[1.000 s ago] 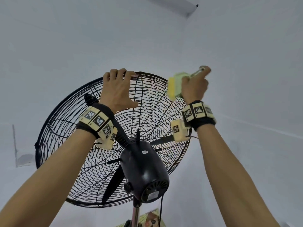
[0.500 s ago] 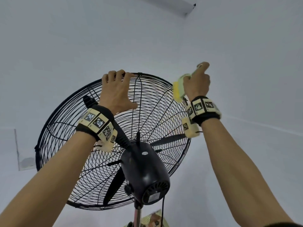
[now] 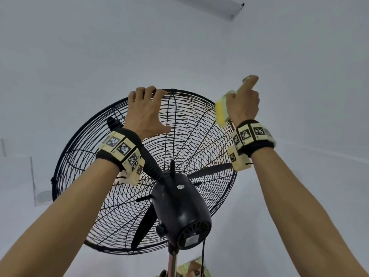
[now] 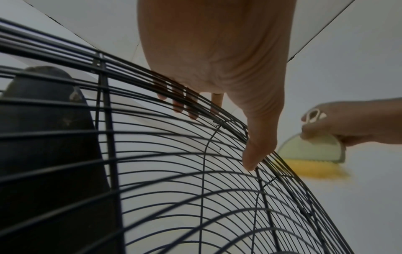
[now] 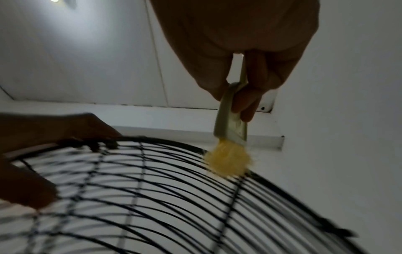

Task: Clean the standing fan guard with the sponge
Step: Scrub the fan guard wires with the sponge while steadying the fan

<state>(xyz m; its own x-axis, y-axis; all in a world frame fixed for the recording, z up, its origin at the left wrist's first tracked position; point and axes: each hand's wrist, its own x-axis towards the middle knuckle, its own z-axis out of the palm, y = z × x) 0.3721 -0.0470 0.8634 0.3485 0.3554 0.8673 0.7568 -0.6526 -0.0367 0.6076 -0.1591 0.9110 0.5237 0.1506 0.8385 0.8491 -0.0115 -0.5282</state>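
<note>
Sponge (image 3: pixel 221 113) on its pale green handle sits pinched in my right hand (image 3: pixel 242 103), thumb on one side of the handle and fingers curled down the other, forefinger pointing up along the stem. Its yellow pad touches the upper right of the fan guard (image 3: pixel 123 196), at the rim. My left hand (image 3: pixel 146 112) has its fingers hooked over the guard's top rim, thumb spread out along the wires below.

Against the frame a second ago, my right hand has climbed and drifted a little outward, so the pad now rides higher along the rim, while my left hand holds the same place on top.

Only the left wrist view shows my left fingers (image 4: pixel 180 104) reaching through to the far side of the wires, a dark fan blade (image 4: pixel 50 137) behind the guard, and the handle's half-round green back with a white loop at its end. Only the right wrist view shows the sponge (image 5: pixel 228 161) end-on, fuzzy and blurred, so I think it presses the outermost wires but cannot swear which. Only the head view takes in the black motor housing (image 3: pixel 179 212), the pole (image 3: pixel 172 262) under it, and the marker bands on both wrists against the white wall.
</note>
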